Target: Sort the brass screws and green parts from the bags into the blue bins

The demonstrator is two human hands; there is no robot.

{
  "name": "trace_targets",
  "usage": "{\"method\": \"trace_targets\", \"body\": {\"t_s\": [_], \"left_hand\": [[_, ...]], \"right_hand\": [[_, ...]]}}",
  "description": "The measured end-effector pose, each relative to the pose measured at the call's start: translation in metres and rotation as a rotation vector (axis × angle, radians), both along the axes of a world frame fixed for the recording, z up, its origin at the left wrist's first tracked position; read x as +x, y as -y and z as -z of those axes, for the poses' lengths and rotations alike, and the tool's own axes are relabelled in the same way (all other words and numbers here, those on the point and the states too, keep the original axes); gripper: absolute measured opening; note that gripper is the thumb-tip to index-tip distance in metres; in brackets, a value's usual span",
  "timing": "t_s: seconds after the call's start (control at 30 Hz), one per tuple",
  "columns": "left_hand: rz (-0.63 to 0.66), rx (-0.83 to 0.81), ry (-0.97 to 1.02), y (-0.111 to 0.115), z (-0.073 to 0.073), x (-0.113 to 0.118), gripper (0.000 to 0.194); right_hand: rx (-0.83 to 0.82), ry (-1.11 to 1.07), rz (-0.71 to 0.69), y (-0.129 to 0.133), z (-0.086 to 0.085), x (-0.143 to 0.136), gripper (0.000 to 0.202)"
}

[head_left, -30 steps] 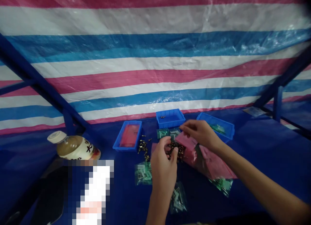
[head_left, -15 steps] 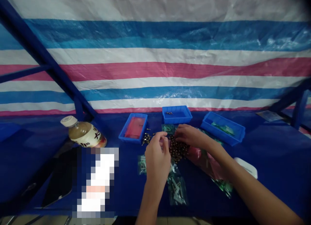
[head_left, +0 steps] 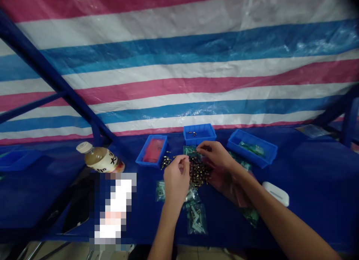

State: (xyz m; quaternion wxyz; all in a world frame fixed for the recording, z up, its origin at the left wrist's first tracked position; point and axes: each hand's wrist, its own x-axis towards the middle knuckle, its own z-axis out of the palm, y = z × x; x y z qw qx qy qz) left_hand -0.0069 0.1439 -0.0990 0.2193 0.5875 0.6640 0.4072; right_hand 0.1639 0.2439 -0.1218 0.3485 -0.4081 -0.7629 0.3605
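A pile of small brass-coloured metal parts (head_left: 199,174) lies on the blue table between my hands. My left hand (head_left: 177,177) is at the pile's left edge, thumb and fingertips pinched together; whatever they hold is too small to make out. Over the pile's upper edge, my right hand (head_left: 214,153) has its thumb and index finger pinched, with a tiny piece at the tips that I cannot identify. A pink plastic bag (head_left: 224,183) lies beneath my right forearm. Left of the pile is a smaller group of metal parts (head_left: 166,162). Clear packets with white pieces (head_left: 196,219) lie below.
Three blue trays stand behind: one with a pink bag (head_left: 152,150), one with a few metal parts (head_left: 199,134), one with green packets (head_left: 252,147). A bottle (head_left: 101,159) lies tilted at left, and a white case (head_left: 276,193) sits at right.
The view has tilted and shifted slightly. My right hand has lifted off the pile toward its upper edge, fingertips now pinched. My left hand stays beside the pile.
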Motion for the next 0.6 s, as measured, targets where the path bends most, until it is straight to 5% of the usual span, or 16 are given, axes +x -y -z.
{"method": "trace_targets", "body": {"t_s": [0.13,0.33,0.6], "left_hand": [[0.127,0.058,-0.079,-0.033,-0.001,-0.002,0.021],[0.236,0.129,-0.132,-0.093,-0.009,-0.004,0.026],[0.358,0.207,-0.154,-0.088,0.018,0.008,0.027]], "right_hand": [[-0.134,-0.277,-0.002,-0.004,0.003,0.003,0.026],[-0.155,-0.373,0.021,-0.009,0.007,0.005,0.022],[-0.089,-0.363,0.041,-0.011,0.010,0.006,0.019]]}}
